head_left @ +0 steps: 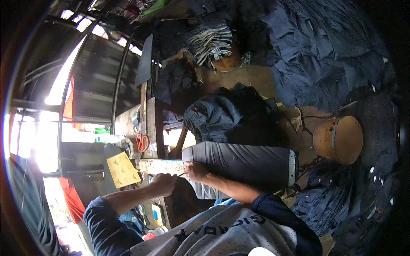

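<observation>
A long cushion covered in wrinkled black material (pixel 239 168) lies in front of me. My right hand (pixel 196 171) is closed at its left end, overlapping the pale edge there. Just left of it, my left hand (pixel 163 184) makes a fist, thumb side toward the right hand. Something thin and dark (pixel 181 174) spans the small gap between both hands; its kind is too small to tell. Beyond the cushion lies a dark blue denim garment (pixel 230 109) with a gathered elastic waistband. A worn pale board (pixel 160 165) runs left from the cushion's end.
Red-handled scissors (pixel 142 143) and a yellow printed sheet (pixel 122 169) are at the left, by a wooden table (pixel 152 123). A round brown drum (pixel 337 140) stands at the right. Large heaps of dark cloth (pixel 329 51) fill the far right; a stack of folded pieces (pixel 211 42) sits far back.
</observation>
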`<state>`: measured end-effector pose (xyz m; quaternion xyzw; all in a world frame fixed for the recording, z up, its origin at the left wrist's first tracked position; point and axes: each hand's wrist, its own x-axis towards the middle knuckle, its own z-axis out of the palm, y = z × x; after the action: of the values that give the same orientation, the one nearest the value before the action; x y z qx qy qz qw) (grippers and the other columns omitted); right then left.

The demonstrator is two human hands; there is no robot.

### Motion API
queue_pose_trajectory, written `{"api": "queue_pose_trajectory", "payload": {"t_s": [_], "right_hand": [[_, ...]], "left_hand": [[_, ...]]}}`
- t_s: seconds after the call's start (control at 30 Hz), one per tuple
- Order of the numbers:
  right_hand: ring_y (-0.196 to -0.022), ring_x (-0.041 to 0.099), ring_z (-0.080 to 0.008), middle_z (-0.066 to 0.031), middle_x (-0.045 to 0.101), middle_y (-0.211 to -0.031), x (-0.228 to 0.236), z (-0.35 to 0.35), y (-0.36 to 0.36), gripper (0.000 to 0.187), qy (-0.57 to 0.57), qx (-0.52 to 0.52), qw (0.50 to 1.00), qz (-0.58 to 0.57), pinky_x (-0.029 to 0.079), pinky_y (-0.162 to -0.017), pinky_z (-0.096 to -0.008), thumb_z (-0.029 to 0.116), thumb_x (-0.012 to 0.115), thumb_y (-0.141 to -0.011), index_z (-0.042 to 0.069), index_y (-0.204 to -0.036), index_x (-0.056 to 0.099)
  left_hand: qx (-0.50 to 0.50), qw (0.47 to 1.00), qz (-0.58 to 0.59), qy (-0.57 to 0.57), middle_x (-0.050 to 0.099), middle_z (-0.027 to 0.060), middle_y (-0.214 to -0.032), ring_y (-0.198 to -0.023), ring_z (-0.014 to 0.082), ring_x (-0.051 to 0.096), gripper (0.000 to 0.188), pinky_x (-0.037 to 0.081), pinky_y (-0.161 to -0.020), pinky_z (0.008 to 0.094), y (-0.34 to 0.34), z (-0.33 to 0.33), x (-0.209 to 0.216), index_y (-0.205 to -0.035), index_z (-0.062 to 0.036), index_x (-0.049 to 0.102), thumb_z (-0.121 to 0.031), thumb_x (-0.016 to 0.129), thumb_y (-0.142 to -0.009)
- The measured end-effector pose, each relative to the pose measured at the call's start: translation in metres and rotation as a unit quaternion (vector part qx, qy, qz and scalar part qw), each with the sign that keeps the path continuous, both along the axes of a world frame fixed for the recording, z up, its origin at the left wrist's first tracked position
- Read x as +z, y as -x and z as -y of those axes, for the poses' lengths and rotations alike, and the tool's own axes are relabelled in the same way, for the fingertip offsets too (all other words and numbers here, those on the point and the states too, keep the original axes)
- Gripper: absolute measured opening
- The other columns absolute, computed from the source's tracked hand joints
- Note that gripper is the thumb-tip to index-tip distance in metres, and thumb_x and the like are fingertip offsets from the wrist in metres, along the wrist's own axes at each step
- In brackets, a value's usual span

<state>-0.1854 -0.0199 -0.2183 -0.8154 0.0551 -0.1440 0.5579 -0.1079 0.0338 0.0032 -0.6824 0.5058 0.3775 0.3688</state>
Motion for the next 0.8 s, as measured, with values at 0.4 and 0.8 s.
{"api": "queue_pose_trajectory", "payload": {"t_s": [0.4,0.8], "right_hand": [[-0.077,0.066,-0.0310,-0.0146,0.063,-0.086,0.010,0.006,0.003,0.008,0.074,0.031,0.997,0.007,0.054,-0.071,-0.0418,0.012,0.068,-0.076,0.006,-0.077,0.073],[-0.076,0.066,-0.0321,-0.0171,0.063,-0.083,0.005,0.004,0.000,0.011,-0.037,0.024,0.999,-0.008,0.053,-0.069,-0.0430,0.012,0.067,-0.076,0.003,-0.070,0.071]], "left_hand": [[0.168,0.982,-0.055,-0.061,0.071,0.0127,-0.090,-0.083,0.0278,0.070,0.034,0.056,-0.072,0.0422,-0.029,0.000,-0.005,-0.113,-0.0011,0.060,-0.016,0.064,-0.083],[0.538,0.831,-0.119,-0.079,0.071,0.0103,-0.088,-0.074,0.0219,0.068,0.044,0.056,-0.071,0.0413,-0.038,-0.004,0.008,-0.114,-0.0044,0.061,-0.031,0.071,-0.080]]}}
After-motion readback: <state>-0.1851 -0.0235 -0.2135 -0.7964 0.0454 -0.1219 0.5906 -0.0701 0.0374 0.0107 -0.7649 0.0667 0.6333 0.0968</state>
